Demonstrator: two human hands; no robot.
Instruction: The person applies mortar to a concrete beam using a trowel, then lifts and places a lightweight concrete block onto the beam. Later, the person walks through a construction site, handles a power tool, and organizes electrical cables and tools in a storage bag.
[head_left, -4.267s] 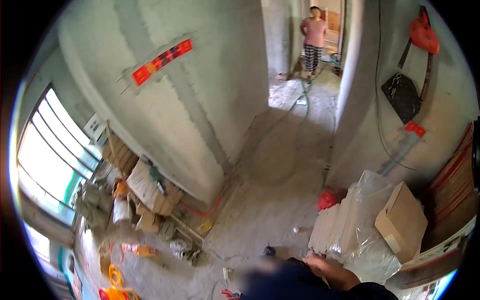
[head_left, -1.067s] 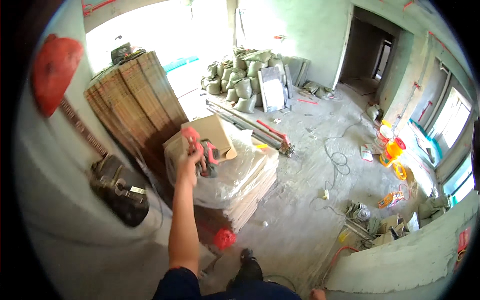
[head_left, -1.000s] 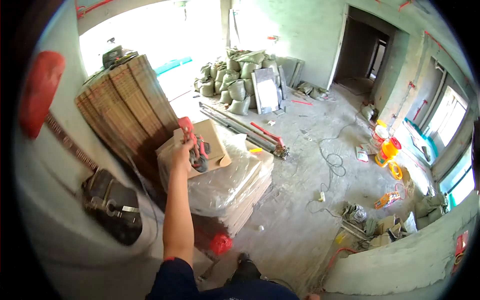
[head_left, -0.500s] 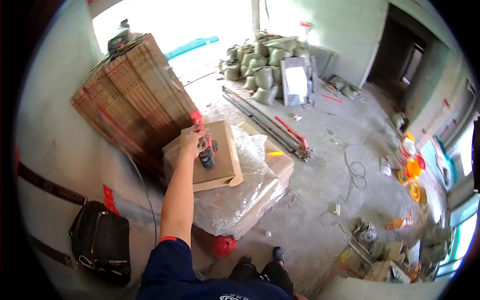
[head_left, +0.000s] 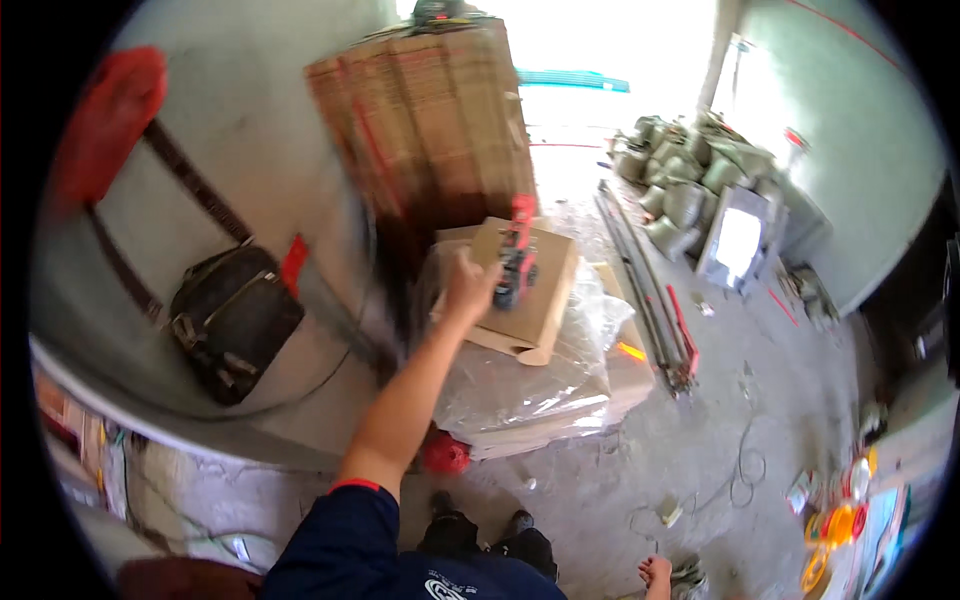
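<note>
A red and black cordless power tool (head_left: 517,255) lies on a flat brown cardboard box (head_left: 545,300). Beside its near left side is my left hand (head_left: 470,287), fingers apart, one pointing at the tool. The hand does not appear to be wrapped round it, though motion blurs the fingertips. Beneath the flat box is a larger carton stack wrapped in clear plastic film (head_left: 520,395). My right hand (head_left: 655,572) shows small at the lower edge, its fingers loosely bent and apart, with nothing visible in them.
Tall cardboard packs (head_left: 430,130) lean behind the boxes. A dark shoulder bag (head_left: 235,320) hangs at left. Long metal bars (head_left: 640,290) lie on the floor at right, near filled sacks (head_left: 685,200). A red ball-like object (head_left: 446,453) sits by the stack; a cable (head_left: 745,475) trails across the floor.
The view has swung left, so the boxes appear farther right. My left hand has loosened from the power tool and drawn slightly to its left. My right hand has come into view.
</note>
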